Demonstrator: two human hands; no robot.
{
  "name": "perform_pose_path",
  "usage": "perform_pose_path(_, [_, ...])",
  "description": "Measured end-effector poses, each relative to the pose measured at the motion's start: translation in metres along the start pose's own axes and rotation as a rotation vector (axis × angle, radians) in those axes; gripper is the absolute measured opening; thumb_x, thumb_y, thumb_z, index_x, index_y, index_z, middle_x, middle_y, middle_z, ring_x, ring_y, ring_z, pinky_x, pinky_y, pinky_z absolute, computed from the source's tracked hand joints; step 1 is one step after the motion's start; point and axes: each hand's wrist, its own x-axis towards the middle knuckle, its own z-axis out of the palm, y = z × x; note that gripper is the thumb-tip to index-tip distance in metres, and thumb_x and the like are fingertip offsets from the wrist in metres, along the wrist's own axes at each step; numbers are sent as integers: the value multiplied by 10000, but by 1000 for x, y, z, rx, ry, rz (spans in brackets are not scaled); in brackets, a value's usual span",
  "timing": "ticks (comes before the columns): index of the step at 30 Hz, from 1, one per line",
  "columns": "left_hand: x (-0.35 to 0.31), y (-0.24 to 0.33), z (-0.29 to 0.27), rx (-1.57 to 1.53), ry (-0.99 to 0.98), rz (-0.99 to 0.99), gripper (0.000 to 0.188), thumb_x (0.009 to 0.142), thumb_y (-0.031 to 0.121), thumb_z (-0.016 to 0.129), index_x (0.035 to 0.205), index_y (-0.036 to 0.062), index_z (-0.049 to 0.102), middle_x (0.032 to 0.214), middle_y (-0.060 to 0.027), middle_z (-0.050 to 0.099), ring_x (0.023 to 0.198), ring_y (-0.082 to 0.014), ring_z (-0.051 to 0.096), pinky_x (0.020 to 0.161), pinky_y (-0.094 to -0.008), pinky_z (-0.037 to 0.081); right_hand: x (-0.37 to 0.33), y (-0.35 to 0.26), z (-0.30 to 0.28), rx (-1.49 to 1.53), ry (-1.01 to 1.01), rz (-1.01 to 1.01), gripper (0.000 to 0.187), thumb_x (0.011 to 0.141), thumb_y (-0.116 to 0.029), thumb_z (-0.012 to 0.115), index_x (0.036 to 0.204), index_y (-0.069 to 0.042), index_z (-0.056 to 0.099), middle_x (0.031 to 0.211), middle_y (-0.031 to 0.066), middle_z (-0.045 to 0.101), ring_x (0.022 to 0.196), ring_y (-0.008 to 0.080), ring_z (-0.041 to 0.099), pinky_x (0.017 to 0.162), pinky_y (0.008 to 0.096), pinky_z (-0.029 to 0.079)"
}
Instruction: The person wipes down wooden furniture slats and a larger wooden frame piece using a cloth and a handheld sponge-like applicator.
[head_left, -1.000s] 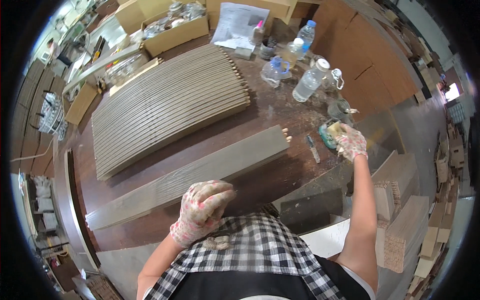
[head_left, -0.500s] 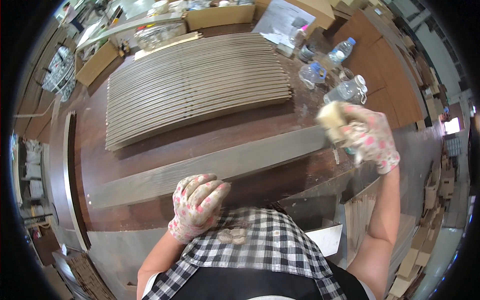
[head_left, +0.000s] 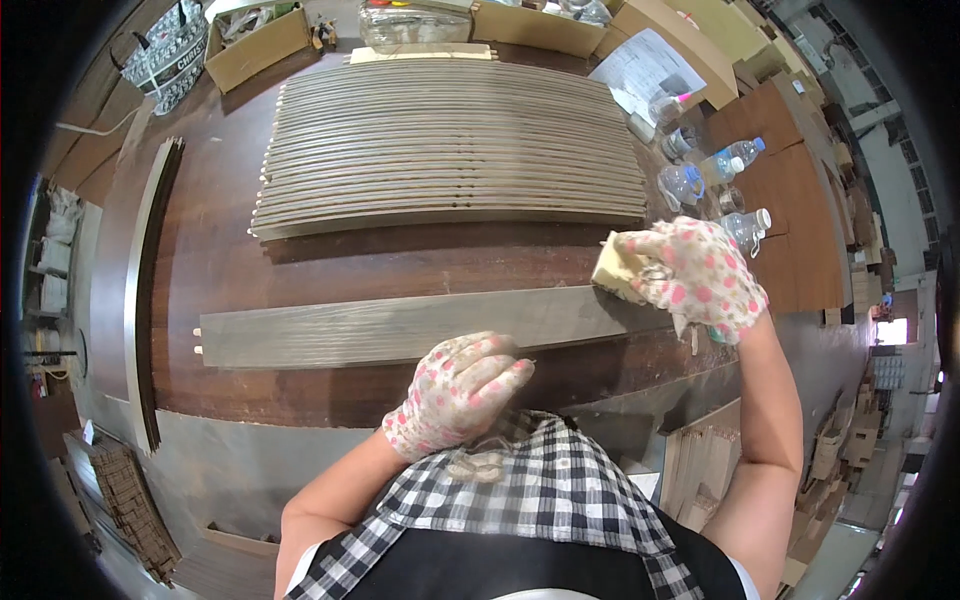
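Note:
A long grey wooden board (head_left: 330, 330) lies across the dark table, with two pegs at its left end. My right hand (head_left: 705, 280), in a white glove with pink spots, grips a pale yellow sponge (head_left: 618, 268) at the board's right end. Some crumpled greyish material shows under those fingers; its kind is unclear. In a matching glove, my left hand (head_left: 460, 390) is in front of the board's near edge, its fingers curled together and its palm hidden. Behind the board rests a wide stack of similar grey strips (head_left: 450, 150) with pegged ends.
Several plastic bottles (head_left: 683, 184) stand at the back right, near a paper sheet (head_left: 650, 72). Cardboard boxes (head_left: 262, 48) line the far edge. More strips (head_left: 150, 300) lie at the left. A patterned bag (head_left: 165, 62) sits at the far left.
My right hand has brought the sponge down and left to the board's right end. My left hand has shifted right. The view has turned, so the table appears moved.

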Motion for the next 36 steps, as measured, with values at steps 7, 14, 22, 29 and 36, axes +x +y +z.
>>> perform_pose_path(7, [1,-1,-3,9,-37,12,265,738,70,686,1001,37,693,977,-128,680,965,-303,682,805,-400,576,36,-48,15,-62,78,-259,330,816,-351,715,1093,-171,702,875,79,638,822,274,646,678,386,547])
perform_pose_path(14, [-6,1,-9,52,6,25,237,775,109,697,1009,73,706,970,-66,683,995,-268,675,849,-389,573,-12,10,2,-139,46,-79,398,772,-338,741,1137,-184,704,866,69,642,800,263,624,725,407,539])
perform_pose_path(22, [-27,-1,-34,119,-21,-43,279,768,145,660,1036,89,711,978,-61,688,1010,-253,666,911,-407,543,98,-113,21,252,420,-589,333,700,-282,762,988,-141,672,889,76,635,828,281,631,696,401,523])
perform_pose_path(29, [-46,-14,-33,50,20,16,344,759,134,668,1098,73,660,1000,-80,686,1055,-274,663,945,-439,546,75,-65,-11,2,-305,-210,426,694,-223,817,1102,-210,697,754,36,665,736,249,689,667,404,548])
perform_pose_path(36, [-41,-15,-38,15,-48,28,331,756,148,641,1076,74,682,1003,-89,687,1051,-274,664,938,-416,550,102,-124,6,341,260,-574,461,730,-228,758,1182,-173,687,927,76,649,912,276,647,751,386,540])
